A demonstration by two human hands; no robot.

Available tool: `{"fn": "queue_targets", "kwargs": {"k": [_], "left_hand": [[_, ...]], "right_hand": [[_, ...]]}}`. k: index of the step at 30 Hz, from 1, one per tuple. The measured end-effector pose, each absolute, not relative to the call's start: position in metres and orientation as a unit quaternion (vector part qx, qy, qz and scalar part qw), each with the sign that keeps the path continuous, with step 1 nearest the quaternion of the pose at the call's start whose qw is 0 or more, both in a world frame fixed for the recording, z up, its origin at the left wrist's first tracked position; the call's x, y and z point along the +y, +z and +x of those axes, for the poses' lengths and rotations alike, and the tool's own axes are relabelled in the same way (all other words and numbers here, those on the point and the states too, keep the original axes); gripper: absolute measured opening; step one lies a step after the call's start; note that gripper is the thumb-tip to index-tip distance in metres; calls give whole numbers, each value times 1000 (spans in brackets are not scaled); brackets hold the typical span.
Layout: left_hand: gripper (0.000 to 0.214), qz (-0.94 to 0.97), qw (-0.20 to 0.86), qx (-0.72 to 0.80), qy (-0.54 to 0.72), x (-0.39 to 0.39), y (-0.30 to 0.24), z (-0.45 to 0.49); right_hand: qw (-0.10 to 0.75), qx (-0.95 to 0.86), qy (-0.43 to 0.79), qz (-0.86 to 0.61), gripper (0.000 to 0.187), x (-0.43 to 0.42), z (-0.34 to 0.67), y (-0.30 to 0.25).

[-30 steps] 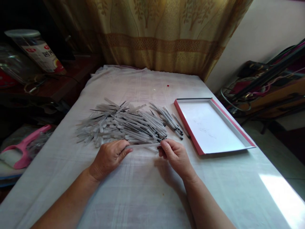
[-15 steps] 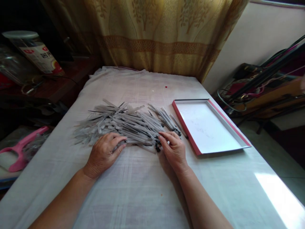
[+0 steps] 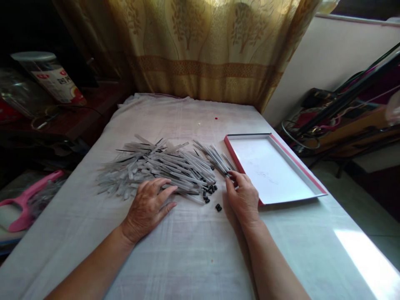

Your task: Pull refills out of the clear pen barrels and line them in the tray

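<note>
A heap of thin translucent plastic tubes (image 3: 162,166), some with dark cores, lies across the tablecloth. My left hand (image 3: 148,207) rests at the near edge of this heap, open, thumb and fingers apart. A smaller group of similar tubes (image 3: 215,158) with black ends lies to the right of the heap. At the near end of this group, my right hand (image 3: 243,196) pinches the black-tipped end of one tube; the fingers partly hide it. Several small black caps (image 3: 212,188) lie at the heap's right edge, and a few black caps (image 3: 218,207) sit apart nearer me.
A shallow white tray with red sides (image 3: 268,175) stands right of my right hand. Tiny red (image 3: 216,118) and white bits lie farther back. A gold curtain (image 3: 200,50) hangs behind the table. At left are a lidded canister (image 3: 54,81) and a pink-handled object (image 3: 26,204).
My right hand has moved right, from the heap's edge to the smaller group. A few black caps now lie apart on the cloth. My left hand has shifted slightly right and its fingers have spread.
</note>
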State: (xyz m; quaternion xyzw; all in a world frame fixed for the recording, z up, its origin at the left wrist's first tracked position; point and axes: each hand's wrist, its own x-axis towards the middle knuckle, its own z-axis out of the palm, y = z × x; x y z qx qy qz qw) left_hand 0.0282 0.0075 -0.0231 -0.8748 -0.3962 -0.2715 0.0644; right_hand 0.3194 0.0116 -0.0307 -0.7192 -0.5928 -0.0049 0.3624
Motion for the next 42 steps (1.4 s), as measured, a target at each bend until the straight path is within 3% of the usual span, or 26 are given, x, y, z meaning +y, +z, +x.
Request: {"fn": "queue_targets", "kwargs": {"k": [4, 10, 13, 17, 21, 26, 30, 36, 42], "left_hand": [[31, -866, 92, -418, -259, 16, -28, 28], [32, -839, 118, -444, -290, 26, -28, 23], [30, -840, 122, -436, -299, 25, -26, 23], [27, -841, 115, -424, -315, 20, -22, 24], [36, -827, 125, -425, -345, 16, -18, 24], [40, -813, 124, -441, -359, 13, -16, 20], [18, -841, 80, -406, -349, 13, -15, 15], [29, -833, 55, -430, -343, 13, -15, 15], [13, -835, 46, -419, -353, 12, -15, 16]], "right_hand": [[315, -591, -37, -742, 36, 18, 322, -33], [271, -596, -46, -755, 19, 23, 327, -35], [324, -581, -42, -745, 23, 23, 328, -34], [462, -542, -50, -700, 26, 15, 324, -26], [552, -533, 63, -638, 22, 0, 308, -14], [508, -626, 250, -536, 21, -15, 278, -5], [518, -596, 304, -534, 28, -15, 268, -6], [536, -516, 381, -548, 36, -12, 272, -8], [527, -529, 389, -540, 33, -11, 273, -8]]}}
